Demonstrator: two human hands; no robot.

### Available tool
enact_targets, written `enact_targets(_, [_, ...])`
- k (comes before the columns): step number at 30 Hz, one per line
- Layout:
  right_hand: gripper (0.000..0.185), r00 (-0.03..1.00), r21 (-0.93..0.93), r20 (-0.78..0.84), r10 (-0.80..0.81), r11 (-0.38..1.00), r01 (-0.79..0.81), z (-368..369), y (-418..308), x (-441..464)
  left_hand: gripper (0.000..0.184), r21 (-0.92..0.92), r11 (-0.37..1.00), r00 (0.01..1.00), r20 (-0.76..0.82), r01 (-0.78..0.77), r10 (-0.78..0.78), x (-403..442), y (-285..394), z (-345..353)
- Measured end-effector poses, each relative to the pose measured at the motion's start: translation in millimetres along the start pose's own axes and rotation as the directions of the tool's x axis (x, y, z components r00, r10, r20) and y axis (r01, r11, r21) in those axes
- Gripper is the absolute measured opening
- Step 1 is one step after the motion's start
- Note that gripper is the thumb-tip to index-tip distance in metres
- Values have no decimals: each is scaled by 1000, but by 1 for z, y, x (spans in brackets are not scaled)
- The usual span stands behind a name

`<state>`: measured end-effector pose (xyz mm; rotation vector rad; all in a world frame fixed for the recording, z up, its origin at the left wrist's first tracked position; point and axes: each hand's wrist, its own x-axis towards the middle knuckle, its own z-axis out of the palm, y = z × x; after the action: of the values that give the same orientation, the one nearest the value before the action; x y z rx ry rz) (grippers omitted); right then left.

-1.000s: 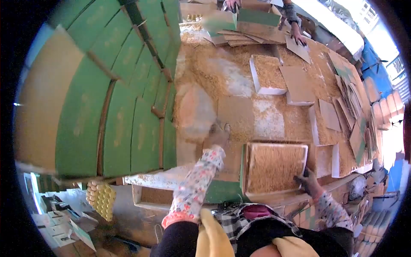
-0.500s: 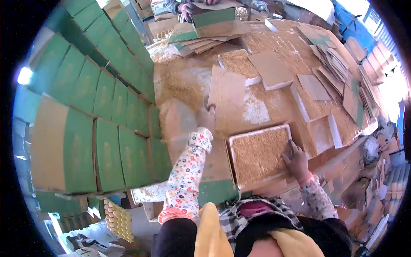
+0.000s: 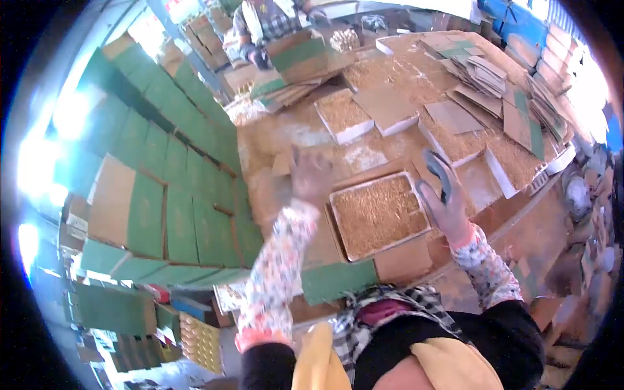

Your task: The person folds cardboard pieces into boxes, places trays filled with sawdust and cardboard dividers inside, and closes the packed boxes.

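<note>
An open cardboard box (image 3: 335,229) stands in front of me, with a white-edged layer of loose, tan, husk-like material (image 3: 380,218) filling it. My right hand (image 3: 447,198) is just beyond the box's right edge, thumb and fingers apart, holding nothing. To the upper left of the box, my left hand (image 3: 312,174) is smeared by motion. A piece of brown cardboard (image 3: 283,162) shows beside its fingers; whether they touch it is unclear. Green-printed cardboard (image 3: 338,281) spreads out at the box's near side.
Stacked green boxes (image 3: 146,208) wall the left side. Husk-like material covers much of the table, with white-sided trays (image 3: 344,117) and flat cardboard pieces (image 3: 478,78) on it. Across the table a person (image 3: 266,26) handles a green-and-brown box (image 3: 298,58). Egg trays (image 3: 200,341) stand low left.
My left hand has come off the tall cardboard piece it was at, which no longer stands beside the box. My right hand has left the box's edge and spread. The view has shifted.
</note>
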<state>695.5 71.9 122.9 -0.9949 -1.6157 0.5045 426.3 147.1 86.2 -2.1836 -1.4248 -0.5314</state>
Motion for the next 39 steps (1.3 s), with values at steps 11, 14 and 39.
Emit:
enact_targets(11, [68, 650, -649, 660, 377, 722, 239, 46, 73, -52, 33, -360, 932, 688, 664, -49, 293, -79, 118, 7])
enact_targets(14, [76, 499, -668, 647, 576, 744, 7, 55, 76, -31, 37, 36, 995, 696, 713, 92, -90, -74, 117, 9])
enact_targets(39, [65, 539, 347, 564, 626, 413, -842, 39, 143, -19, 38, -571, -623, 381, 821, 535, -425, -157, -15, -11])
